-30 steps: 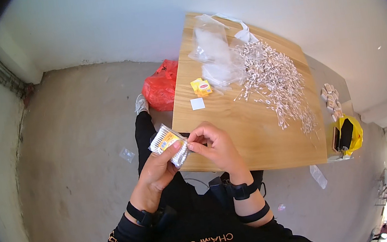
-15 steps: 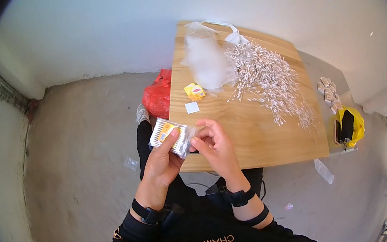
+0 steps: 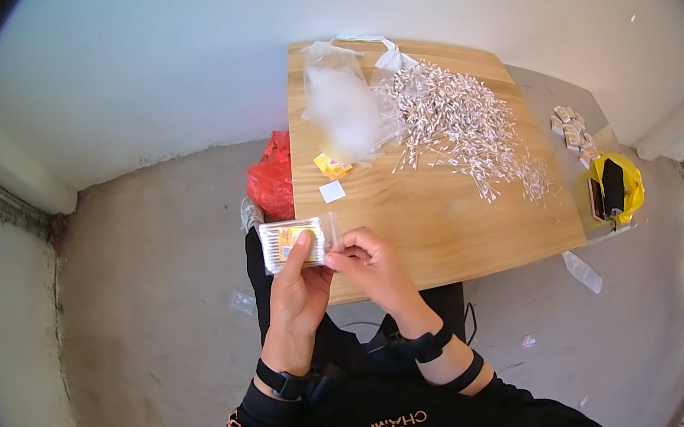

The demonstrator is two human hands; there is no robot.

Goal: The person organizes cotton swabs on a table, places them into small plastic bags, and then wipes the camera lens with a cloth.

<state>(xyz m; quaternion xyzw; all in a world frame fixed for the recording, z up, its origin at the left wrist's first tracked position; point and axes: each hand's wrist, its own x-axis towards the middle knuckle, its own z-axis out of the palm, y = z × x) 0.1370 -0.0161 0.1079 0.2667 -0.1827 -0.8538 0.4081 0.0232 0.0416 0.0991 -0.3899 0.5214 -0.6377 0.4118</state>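
My left hand (image 3: 298, 296) – thumb across the front, fingers behind – grips a clear packet (image 3: 274, 249) of cotton swabs by the near left corner of the table (image 3: 451, 242). My right hand (image 3: 378, 271), fingers curled, pinches the packet's clear right edge; farther right – loose swabs (image 3: 452, 124) heaped on the table, then a yellow bag (image 3: 633, 186).
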